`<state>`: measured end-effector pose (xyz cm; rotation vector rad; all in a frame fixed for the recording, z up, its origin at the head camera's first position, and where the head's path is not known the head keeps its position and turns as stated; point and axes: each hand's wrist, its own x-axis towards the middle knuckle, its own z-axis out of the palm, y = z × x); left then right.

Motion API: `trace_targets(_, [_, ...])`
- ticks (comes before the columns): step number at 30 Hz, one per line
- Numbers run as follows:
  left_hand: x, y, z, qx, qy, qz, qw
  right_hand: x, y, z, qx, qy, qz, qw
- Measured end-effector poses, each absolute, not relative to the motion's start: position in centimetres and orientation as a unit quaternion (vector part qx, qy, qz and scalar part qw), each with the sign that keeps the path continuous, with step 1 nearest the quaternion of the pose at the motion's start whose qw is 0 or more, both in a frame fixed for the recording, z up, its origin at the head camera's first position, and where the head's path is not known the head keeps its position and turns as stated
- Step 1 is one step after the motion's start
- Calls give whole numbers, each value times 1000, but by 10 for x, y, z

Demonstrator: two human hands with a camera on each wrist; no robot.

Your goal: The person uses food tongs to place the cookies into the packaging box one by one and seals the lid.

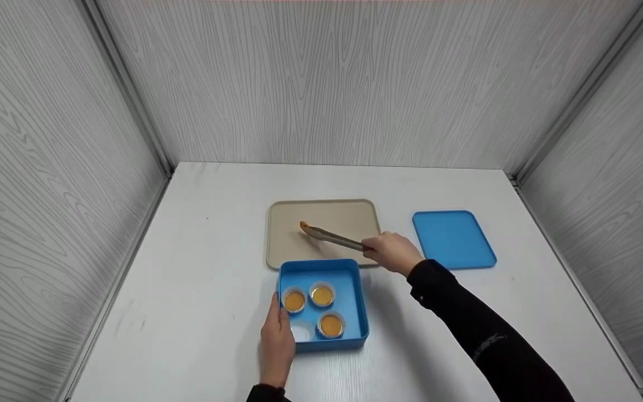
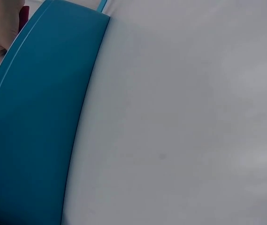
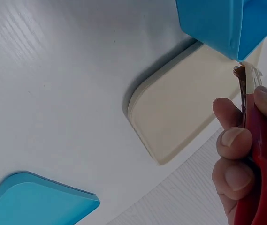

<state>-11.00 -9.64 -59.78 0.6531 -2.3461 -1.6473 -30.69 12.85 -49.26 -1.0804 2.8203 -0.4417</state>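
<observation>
My left hand [image 1: 278,338] holds the left wall of a blue box [image 1: 364,312], whose outer side [image 2: 39,108] fills the left of the left wrist view. Inside the box sit three egg tarts [image 1: 322,295] in pale cups and a white round piece [image 1: 301,331] near the front left corner. My right hand [image 1: 394,251] grips a pair of tongs [image 1: 335,238] with a red handle [image 3: 261,154]. The tongs reach left over a beige tray [image 1: 321,209]. At their tip is a small orange-brown thing [image 1: 303,224], too small to name surely.
To the right on the white table [image 1: 198,290] lies a flat blue lid or tray [image 1: 454,239]. The beige tray lies just behind the box. Wood-grain panels [image 1: 321,84] enclose the table at the back and both sides.
</observation>
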Motion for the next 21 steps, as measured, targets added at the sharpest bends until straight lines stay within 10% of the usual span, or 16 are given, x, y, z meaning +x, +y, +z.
trace_targets(21, [-112,-97,-600,222,-794,-558,98,-301,160,-490,-367,911,-187,11])
